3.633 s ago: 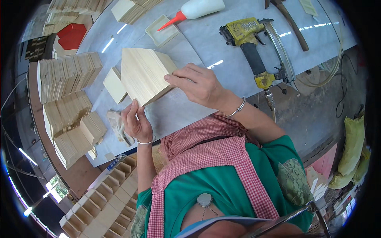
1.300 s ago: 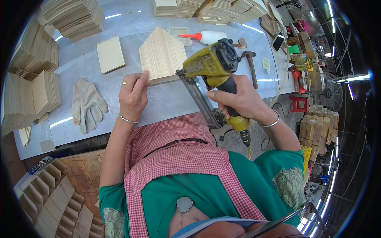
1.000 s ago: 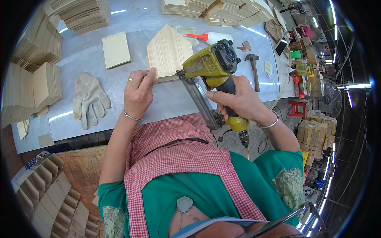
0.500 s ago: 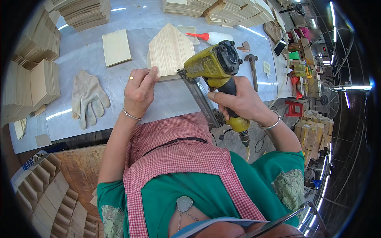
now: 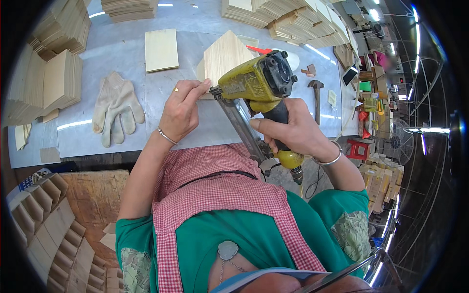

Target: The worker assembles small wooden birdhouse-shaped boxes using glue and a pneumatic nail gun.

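A pale wooden house-shaped piece (image 5: pixel 222 56) with a pointed top lies on the table in front of me. My left hand (image 5: pixel 183 110) pinches its near left corner, thumb and fingers closed together. In my right hand (image 5: pixel 293 129) is a yellow and black pneumatic nail gun (image 5: pixel 244 80), gripped by its dark handle. The gun's nose is at the piece's near edge, right beside my left fingertips. Its body covers the right part of the wood. Whether the nose touches the wood I cannot tell.
A white work glove (image 5: pixel 117 107) and a thin wooden panel (image 5: pixel 161 50) lie to the left. A hammer (image 5: pixel 316 100) and a red-tipped white bottle (image 5: pixel 292 60) are on the right. Stacked wooden panels (image 5: pixel 61 75) stand around the table. Wooden boxes (image 5: pixel 61 234) fill the lower left.
The nail gun's nose has moved left along the near edge of the wood, close to my left fingers. My left hand stays at the corner. The whole view has shifted slightly.
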The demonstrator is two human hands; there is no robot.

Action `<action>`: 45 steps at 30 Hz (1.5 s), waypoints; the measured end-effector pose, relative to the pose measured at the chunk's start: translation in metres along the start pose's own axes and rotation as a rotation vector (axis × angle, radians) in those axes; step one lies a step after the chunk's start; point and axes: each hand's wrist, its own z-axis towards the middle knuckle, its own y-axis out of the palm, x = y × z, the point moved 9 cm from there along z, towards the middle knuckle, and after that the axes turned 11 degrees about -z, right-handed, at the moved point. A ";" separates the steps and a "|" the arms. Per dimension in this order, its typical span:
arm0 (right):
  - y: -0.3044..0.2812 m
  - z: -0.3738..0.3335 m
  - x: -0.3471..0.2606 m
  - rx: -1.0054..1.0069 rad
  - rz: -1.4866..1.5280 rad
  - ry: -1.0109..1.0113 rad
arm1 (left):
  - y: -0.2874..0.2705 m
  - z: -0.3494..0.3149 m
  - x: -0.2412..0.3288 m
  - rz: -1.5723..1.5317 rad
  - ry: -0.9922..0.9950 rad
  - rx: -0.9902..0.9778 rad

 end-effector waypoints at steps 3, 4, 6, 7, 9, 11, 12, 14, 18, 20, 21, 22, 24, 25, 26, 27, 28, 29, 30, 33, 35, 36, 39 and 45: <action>0.002 0.002 -0.002 -0.007 -0.015 0.009 | -0.001 -0.001 -0.001 -0.005 0.006 0.006; 0.003 0.002 -0.002 -0.009 -0.017 0.014 | -0.001 0.000 0.000 -0.002 0.016 0.006; 0.003 0.003 -0.001 -0.008 -0.023 0.016 | -0.001 0.000 0.000 -0.003 0.015 0.004; 0.003 0.003 -0.001 -0.005 -0.028 0.018 | -0.001 0.000 -0.001 -0.006 0.016 0.001; 0.004 0.002 -0.002 -0.001 -0.033 0.013 | -0.001 0.000 -0.001 -0.010 0.018 0.003; 0.003 0.002 -0.002 0.004 -0.034 0.006 | -0.001 0.000 -0.001 -0.014 0.022 0.001; 0.003 0.002 -0.004 -0.003 -0.071 -0.006 | -0.001 0.000 -0.001 -0.007 0.029 0.001; 0.003 0.003 -0.006 -0.009 -0.108 -0.020 | -0.001 0.000 -0.001 0.001 0.038 0.002; 0.000 0.002 -0.005 0.000 -0.111 -0.007 | -0.004 -0.001 -0.002 -0.023 0.008 -0.005; -0.003 -0.004 0.001 0.013 -0.066 0.019 | -0.008 0.001 -0.005 -0.049 -0.032 -0.012; -0.006 -0.007 0.006 0.038 -0.040 0.028 | -0.011 0.002 -0.017 -0.158 -0.129 -0.011; -0.009 -0.012 0.012 0.062 -0.012 0.035 | -0.012 0.004 -0.028 -0.265 -0.225 -0.013; -0.012 -0.019 0.023 0.079 0.017 0.049 | -0.018 0.025 -0.035 -0.318 -0.234 -0.004; -0.015 -0.024 0.030 0.105 0.054 0.066 | -0.018 0.037 -0.041 -0.375 -0.239 -0.007; -0.018 -0.026 0.032 0.133 0.092 0.054 | -0.013 0.041 -0.052 -0.403 -0.282 -0.068; -0.017 -0.028 0.037 0.126 0.093 0.051 | -0.013 0.042 -0.056 -0.397 -0.285 -0.066; -0.020 -0.029 0.044 0.154 0.103 0.054 | -0.002 0.040 -0.064 -0.479 -0.350 -0.132; -0.023 -0.031 0.049 0.181 0.113 0.059 | 0.009 0.037 -0.068 -0.562 -0.416 -0.200; -0.026 -0.031 0.052 0.179 0.117 0.064 | 0.011 0.033 -0.066 -0.563 -0.422 -0.203; -0.030 -0.040 0.074 0.200 0.148 0.139 | 0.021 0.011 -0.043 -0.443 -0.385 -0.224; -0.033 -0.044 0.083 0.195 0.103 0.184 | 0.025 -0.007 -0.029 -0.467 -0.396 -0.118; -0.035 -0.046 0.087 0.221 0.088 0.200 | 0.027 -0.012 -0.017 -0.413 -0.318 -0.085; -0.040 -0.054 0.093 0.245 0.106 0.212 | 0.032 -0.024 0.000 -0.351 -0.278 -0.069; -0.037 -0.074 0.096 0.307 0.185 0.152 | 0.028 -0.027 0.007 -0.260 -0.155 -0.007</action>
